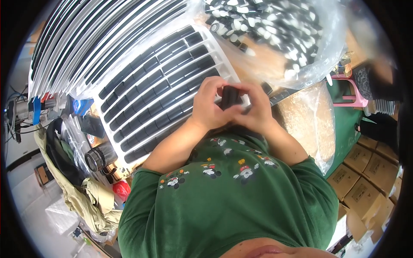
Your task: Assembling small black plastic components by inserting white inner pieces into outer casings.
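Note:
Both my hands meet in front of my chest around a short black cylinder [230,97], which looks like a small cap or tube. My left hand [209,103] grips it from the left and my right hand [257,105] from the right, fingertips and thumbs closed on it. Just beyond and to the left lies a white slotted tray [226,64], its rows filled with black cylinders [165,88] of the same look. My left forearm passes over the tray's near right corner. Which way the held cylinder faces, I cannot tell.
Many white trays [86,47] stand stacked behind the filled one. A clear plastic bag [331,51] at the far right holds many black and white small pieces [266,32]. A lidded jar [99,158] stands at the left. Cardboard boxes [359,172] and a pink stool [355,92] are at right.

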